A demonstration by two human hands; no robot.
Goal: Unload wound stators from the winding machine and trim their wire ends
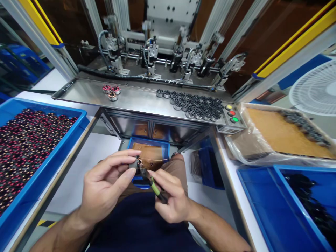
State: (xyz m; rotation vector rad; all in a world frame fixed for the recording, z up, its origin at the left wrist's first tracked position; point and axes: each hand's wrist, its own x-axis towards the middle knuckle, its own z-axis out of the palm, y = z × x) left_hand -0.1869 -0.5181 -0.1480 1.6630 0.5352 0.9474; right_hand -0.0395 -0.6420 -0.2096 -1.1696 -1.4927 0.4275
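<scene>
Between thumb and fingertips my left hand (pixel 106 183) holds a small round dark part (pixel 135 165) above my lap. My right hand (pixel 173 196) grips a pair of pliers (pixel 155 188) with green and black handles, their jaws at the right side of the part. Whether the jaws touch it is too small to tell. Beyond the hands, a metal ledge carries several black ring-shaped parts (pixel 198 103) on the right and three red and copper wound parts (pixel 112 91) on the left.
A machine with clamps (pixel 153 52) stands behind the ledge (pixel 136 101). At left is a blue bin (pixel 82 115) of wound parts. On the right are control buttons (pixel 232 113), a plastic-lined box (pixel 283 133), blue bins (pixel 258 203) and a white fan (pixel 315 87).
</scene>
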